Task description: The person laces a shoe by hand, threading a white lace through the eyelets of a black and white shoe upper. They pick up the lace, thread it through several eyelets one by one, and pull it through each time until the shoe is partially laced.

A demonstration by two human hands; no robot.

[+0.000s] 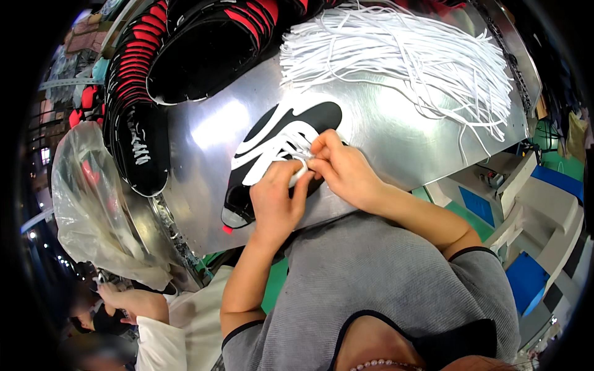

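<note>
Shoe point(267, 153) under 2 hands, toe point(331, 114) beyond them. Left hand point(273, 193), right hand point(348, 170): fingertips nearly together, pinching lace point(302, 170) between them; lace tip hidden. Lace could twist if pinch slips; shoe could skid on table point(207, 167) if hands tug.

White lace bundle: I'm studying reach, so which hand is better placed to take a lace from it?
Probably the right hand: it is nearer the white lace bundle. The left hand lies farther left, and both are busy at the black-and-white shoe upper.
</note>
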